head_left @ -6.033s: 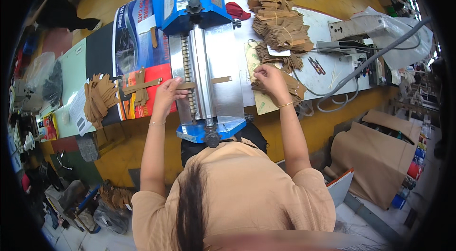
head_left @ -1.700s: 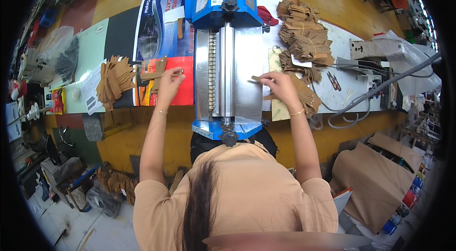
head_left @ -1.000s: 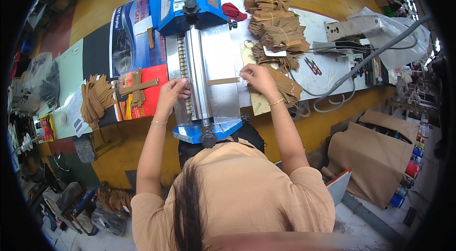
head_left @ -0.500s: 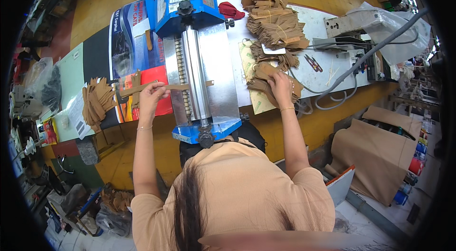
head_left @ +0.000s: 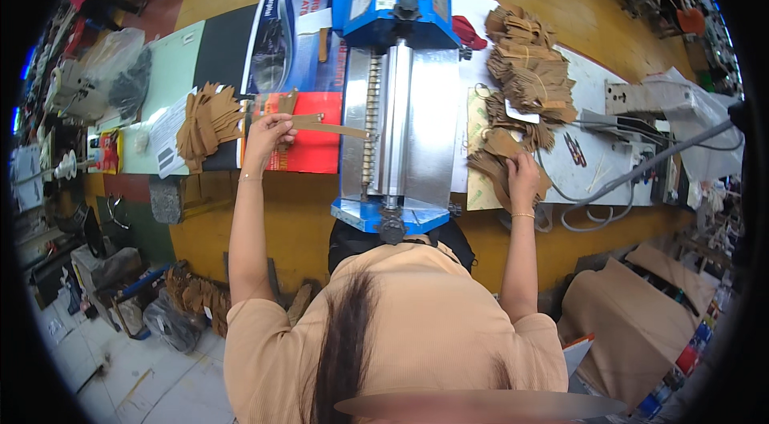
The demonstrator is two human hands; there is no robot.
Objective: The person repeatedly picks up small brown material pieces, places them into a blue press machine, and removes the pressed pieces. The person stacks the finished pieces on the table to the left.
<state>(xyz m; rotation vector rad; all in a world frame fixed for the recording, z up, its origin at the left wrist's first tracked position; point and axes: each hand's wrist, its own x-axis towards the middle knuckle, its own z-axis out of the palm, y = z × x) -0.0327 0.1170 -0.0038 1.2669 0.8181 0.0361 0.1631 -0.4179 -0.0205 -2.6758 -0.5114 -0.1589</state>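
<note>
My left hand (head_left: pixel 269 137) is closed, pinching thin brown strips (head_left: pixel 330 128) to the left of a blue roller machine (head_left: pixel 400 7). One strip reaches across to the spring-like row beside the shiny metal roller (head_left: pixel 395 115); a shorter strip end shows just above it. On the right, my right hand (head_left: pixel 523 175) has its fingers closed on a brown piece in a loose pile of flat brown pieces (head_left: pixel 489 163). Under this pile lies a pale yellow sheet (head_left: pixel 481 195). Tied bundles of brown strips (head_left: pixel 529 71) are stacked beyond it.
Fanned brown pieces (head_left: pixel 207 129) lie at the table's left, next to red printed sheeting (head_left: pixel 316 153). Small snips (head_left: pixel 574 149) and a thick grey cable (head_left: pixel 681 153) are on the right. A red cloth (head_left: pixel 468 33) sits behind the machine.
My left hand has moved left, away from the roller, drawing the strip back so its end no longer shows past the roller. My right hand stays at the pile. The whole view has shifted.
</note>
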